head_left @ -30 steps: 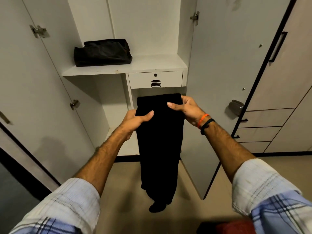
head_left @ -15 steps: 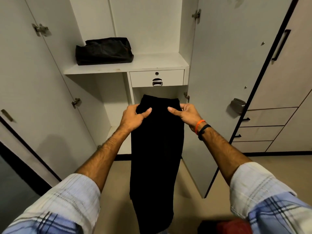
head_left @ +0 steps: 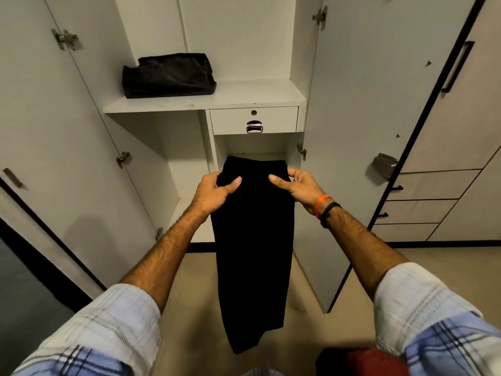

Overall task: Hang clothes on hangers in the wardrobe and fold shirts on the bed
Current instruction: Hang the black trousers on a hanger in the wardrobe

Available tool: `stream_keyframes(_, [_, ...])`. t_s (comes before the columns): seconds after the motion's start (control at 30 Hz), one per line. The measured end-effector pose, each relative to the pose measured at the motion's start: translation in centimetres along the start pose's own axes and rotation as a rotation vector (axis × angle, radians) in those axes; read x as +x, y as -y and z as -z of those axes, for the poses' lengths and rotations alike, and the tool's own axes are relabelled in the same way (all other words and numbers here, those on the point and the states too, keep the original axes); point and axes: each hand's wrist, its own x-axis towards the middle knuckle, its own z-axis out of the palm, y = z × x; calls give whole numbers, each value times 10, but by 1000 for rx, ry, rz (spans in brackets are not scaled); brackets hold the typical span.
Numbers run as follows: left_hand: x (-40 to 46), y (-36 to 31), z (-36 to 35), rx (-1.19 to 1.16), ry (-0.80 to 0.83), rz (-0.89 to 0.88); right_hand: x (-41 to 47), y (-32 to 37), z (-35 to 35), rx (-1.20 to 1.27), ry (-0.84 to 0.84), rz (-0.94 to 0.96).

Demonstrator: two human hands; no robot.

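Both hands, left (head_left: 214, 192) and right (head_left: 296, 185), pinch trousers (head_left: 253, 240) at top edge before wardrobe (head_left: 206, 100). No hanger visible; hanging not done.

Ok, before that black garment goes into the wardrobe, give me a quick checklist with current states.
1. Both hands hold the garment: ok. Left hand and right hand pinch its top edge, one at each corner.
2. Garment hangs straight, not bunched: ok.
3. Lower end off the floor: cannot tell.
4. Wardrobe doors open: ok. Left door and right door are swung wide.
5. Hanger or rail ready: cannot tell, none in view.
6. Free spot inside: ok. The shelf is bare right of the black bag.
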Motion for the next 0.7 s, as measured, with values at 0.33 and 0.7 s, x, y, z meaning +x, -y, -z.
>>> stream_keyframes(0.33, [2, -27, 0, -297, 13, 50, -10, 38, 3, 67, 23, 121])
stream_keyframes(0.7, [14, -42, 6, -527, -84, 202, -33, -19, 15, 100, 231, -214])
